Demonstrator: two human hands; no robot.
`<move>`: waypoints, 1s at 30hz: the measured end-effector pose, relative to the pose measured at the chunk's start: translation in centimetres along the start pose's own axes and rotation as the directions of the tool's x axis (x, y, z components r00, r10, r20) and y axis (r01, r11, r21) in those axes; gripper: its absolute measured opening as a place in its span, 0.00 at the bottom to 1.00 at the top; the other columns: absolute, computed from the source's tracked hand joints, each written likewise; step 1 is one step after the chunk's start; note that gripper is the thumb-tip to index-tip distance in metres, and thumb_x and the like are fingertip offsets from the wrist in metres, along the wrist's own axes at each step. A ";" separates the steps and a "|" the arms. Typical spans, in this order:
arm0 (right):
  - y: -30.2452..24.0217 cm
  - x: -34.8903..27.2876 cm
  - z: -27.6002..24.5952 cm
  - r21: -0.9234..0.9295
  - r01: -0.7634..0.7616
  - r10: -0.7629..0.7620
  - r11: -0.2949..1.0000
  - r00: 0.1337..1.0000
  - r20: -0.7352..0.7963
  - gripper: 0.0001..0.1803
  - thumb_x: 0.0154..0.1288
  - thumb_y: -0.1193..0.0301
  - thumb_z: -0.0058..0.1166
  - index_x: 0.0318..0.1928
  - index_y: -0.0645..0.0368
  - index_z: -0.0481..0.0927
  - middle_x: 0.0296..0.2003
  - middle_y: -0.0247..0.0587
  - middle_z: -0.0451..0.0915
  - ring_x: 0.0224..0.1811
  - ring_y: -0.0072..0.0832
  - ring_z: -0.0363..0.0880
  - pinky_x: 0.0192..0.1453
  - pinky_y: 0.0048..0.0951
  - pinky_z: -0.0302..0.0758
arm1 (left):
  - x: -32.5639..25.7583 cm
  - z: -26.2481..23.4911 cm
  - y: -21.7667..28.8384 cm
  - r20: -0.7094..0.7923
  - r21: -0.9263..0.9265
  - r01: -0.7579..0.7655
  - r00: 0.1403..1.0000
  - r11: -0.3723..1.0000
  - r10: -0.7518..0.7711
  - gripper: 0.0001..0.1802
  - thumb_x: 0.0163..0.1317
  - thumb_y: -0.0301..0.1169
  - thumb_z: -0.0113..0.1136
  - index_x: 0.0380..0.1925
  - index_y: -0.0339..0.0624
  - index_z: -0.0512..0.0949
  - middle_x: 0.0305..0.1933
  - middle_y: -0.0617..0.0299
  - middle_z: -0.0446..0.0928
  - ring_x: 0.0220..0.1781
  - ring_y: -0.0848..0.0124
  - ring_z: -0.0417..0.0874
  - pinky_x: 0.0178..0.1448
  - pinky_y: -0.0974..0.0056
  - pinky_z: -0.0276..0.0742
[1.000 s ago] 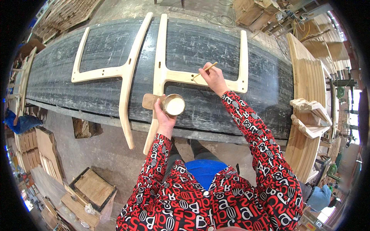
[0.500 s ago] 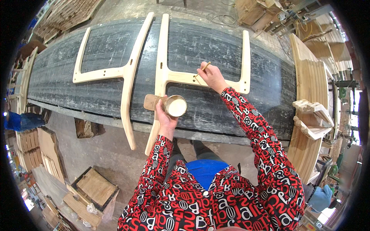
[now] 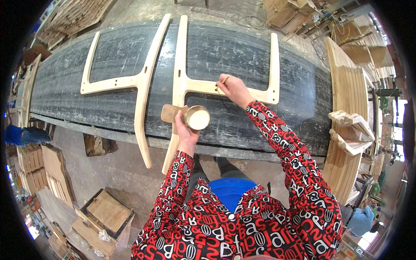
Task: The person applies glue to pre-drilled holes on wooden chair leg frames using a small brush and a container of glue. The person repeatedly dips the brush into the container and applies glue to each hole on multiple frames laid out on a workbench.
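My left hand [image 3: 186, 133] grips a round cup [image 3: 199, 118] of cream-coloured liquid, which has a flat wooden handle [image 3: 170, 113] sticking out to the left. The cup is over the near half of the dark table. Pinched in my right hand [image 3: 236, 90] is a thin wooden stick [image 3: 225, 80], its lower end at the small holes in the crosspiece of the right-hand pale wooden chair side frame [image 3: 200, 86]. Fingers partly hide the stick. Left of that frame lies a matching frame [image 3: 142, 93], also with holes in its crosspiece. Neither hand touches it.
Both frames lie on a long black, scratched table [image 3: 117, 56], their lower legs overhanging its near edge. Stacked wooden parts [image 3: 346, 95] stand at its right end. A board-topped box [image 3: 107, 213] is on the floor at lower left. A person in blue [image 3: 360, 221] is at far right.
My right hand has dipped slightly down and left, and the stick now shows shorter above its fingers. My left hand with the cup stays nearly still.
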State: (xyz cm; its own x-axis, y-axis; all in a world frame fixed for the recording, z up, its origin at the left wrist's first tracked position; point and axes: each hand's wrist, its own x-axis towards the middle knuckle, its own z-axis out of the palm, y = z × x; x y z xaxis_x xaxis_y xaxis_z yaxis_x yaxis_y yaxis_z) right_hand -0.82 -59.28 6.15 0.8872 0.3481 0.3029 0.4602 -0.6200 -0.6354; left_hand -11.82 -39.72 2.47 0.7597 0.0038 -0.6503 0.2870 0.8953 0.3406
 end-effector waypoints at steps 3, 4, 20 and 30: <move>-0.7 0.5 0.6 -0.008 -0.010 0.010 1.000 1.000 0.010 0.11 0.64 0.68 0.53 0.30 0.61 0.69 0.20 0.47 0.71 0.23 0.42 0.73 0.28 0.37 0.69 | 0.2 -0.6 0.6 0.035 -0.020 -0.005 0.999 1.000 0.006 0.22 0.65 0.49 0.45 0.51 0.51 0.72 0.49 0.61 0.77 0.51 0.65 0.79 0.53 0.57 0.78; -1.0 0.9 0.5 0.038 -0.089 0.087 0.995 0.995 0.054 0.11 0.63 0.68 0.53 0.29 0.61 0.68 0.21 0.46 0.73 0.25 0.43 0.74 0.30 0.38 0.70 | 0.1 -0.9 0.8 0.033 -0.028 -0.017 0.999 0.999 0.018 0.22 0.64 0.49 0.45 0.51 0.50 0.72 0.49 0.61 0.77 0.51 0.63 0.79 0.53 0.55 0.78; -3.6 -5.0 -7.6 0.402 -0.306 0.335 0.863 0.942 -0.002 0.11 0.64 0.70 0.55 0.30 0.64 0.72 0.20 0.35 0.74 0.21 0.17 0.70 0.25 0.22 0.66 | 3.6 3.9 -3.8 0.154 0.012 -0.026 0.988 1.000 0.024 0.22 0.65 0.48 0.47 0.52 0.48 0.70 0.51 0.60 0.76 0.52 0.63 0.79 0.55 0.56 0.77; 3.1 -13.2 -12.3 0.930 -0.267 0.713 0.252 0.701 0.008 0.06 0.66 0.72 0.52 0.37 0.62 0.72 0.28 0.40 0.80 0.26 0.23 0.79 0.32 0.23 0.79 | 3.6 9.3 -12.2 0.209 0.077 0.059 0.975 0.995 -0.074 0.21 0.63 0.49 0.47 0.50 0.49 0.71 0.51 0.59 0.76 0.54 0.61 0.77 0.55 0.53 0.76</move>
State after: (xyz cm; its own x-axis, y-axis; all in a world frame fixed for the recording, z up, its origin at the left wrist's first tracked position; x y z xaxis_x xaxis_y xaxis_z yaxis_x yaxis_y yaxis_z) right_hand -10.71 -74.47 8.86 0.9498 -0.1925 -0.2468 -0.1522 0.4048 -0.9017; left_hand -7.13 -54.77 2.33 0.8413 -0.1553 -0.5178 0.3754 0.8571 0.3528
